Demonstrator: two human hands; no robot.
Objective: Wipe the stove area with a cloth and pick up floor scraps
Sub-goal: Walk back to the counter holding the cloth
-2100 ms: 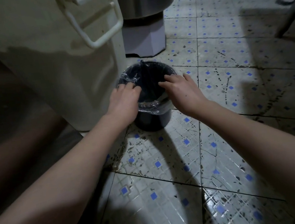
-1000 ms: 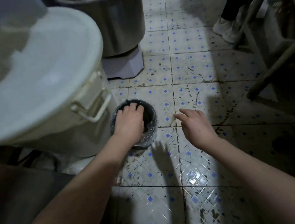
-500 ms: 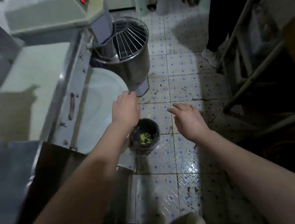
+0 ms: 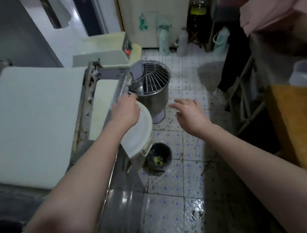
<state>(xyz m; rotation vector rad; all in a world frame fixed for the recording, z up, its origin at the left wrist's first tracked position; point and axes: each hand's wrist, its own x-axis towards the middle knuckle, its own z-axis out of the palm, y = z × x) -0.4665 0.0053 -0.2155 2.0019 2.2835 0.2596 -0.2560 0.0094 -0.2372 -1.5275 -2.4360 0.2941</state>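
Observation:
A small black bin lined with a plastic bag stands on the tiled floor, with green scraps inside it. My left hand hangs above the white lid of a big bucket, fingers curled, holding nothing I can see. My right hand is raised over the floor with its fingers spread and empty. Both hands are well above the bin. No cloth is in view.
A steel dough mixer with a wire guard stands behind the bucket. A metal counter and a white-topped machine lie to the left. A wooden-topped table is on the right, with another person's legs beyond.
Both hands have left the bin's rim and risen away from it. The view has lifted from close to the floor to standing height.

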